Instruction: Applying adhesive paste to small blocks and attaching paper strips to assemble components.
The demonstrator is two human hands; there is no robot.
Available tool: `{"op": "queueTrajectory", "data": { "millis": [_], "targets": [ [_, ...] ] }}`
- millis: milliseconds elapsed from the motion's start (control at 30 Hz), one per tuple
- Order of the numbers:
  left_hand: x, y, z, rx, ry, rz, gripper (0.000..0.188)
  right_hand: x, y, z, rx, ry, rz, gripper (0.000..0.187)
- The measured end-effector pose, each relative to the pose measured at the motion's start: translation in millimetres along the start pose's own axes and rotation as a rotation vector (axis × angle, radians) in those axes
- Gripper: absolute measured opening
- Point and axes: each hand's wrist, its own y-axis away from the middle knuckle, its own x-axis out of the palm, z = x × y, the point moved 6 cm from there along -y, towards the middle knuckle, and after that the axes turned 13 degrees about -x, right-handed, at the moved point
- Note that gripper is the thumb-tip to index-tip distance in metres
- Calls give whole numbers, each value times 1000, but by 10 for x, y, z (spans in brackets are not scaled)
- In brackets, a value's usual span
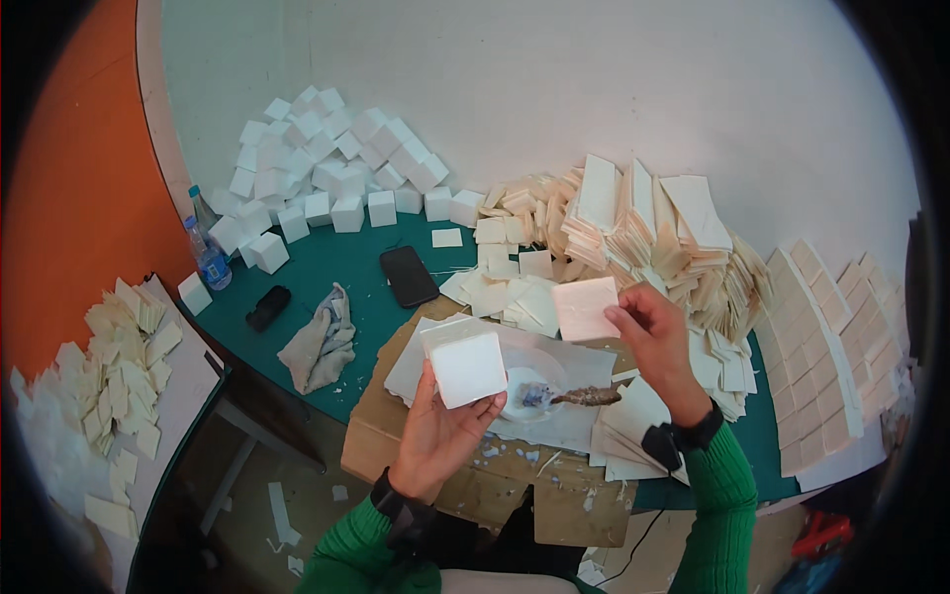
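Observation:
My left hand (445, 436) holds a white foam block (468, 368) from below, fingers curled round its lower edges. In my right hand (648, 332) a thin, square, pale pinkish card (586, 309) is pinched at its right side, level with the block's upper part and apart from it. Below and between the hands stands a shallow white dish (524, 408) with a bluish-white paste (535, 395) in it. A brown-handled brush (589, 396) rests across the dish, its tip in the paste. White paper lies under the dish, on a spattered cardboard sheet (371, 450).
White blocks (336, 178) are heaped against the wall. Stacks of cream cards (614, 213) fill the back right, with gridded sheets (811, 346) beyond. A phone (408, 277), a rag (320, 342), a black case (267, 309) and a bottle (210, 259) lie or stand left on the green table.

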Motion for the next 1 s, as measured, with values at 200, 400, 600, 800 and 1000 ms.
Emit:
{"op": "queueTrajectory", "data": {
  "millis": [200,400,600,800,1000],
  "targets": [
    [130,22,177,-7,-33,13,55,-92,410,599,107,-372,-42,10],
    [409,98,414,-38,-93,67,54,368,783,694,236,-638,45,12],
    [429,162,490,-30,-67,53,52,478,857,714,228,-618,-58,11],
    [411,203,509,-26,-97,73,52,476,853,749,181,-535,-63,11],
    [418,219,510,-44,-95,90,51,444,833,777,151,-466,-99,12]
  ]
}}
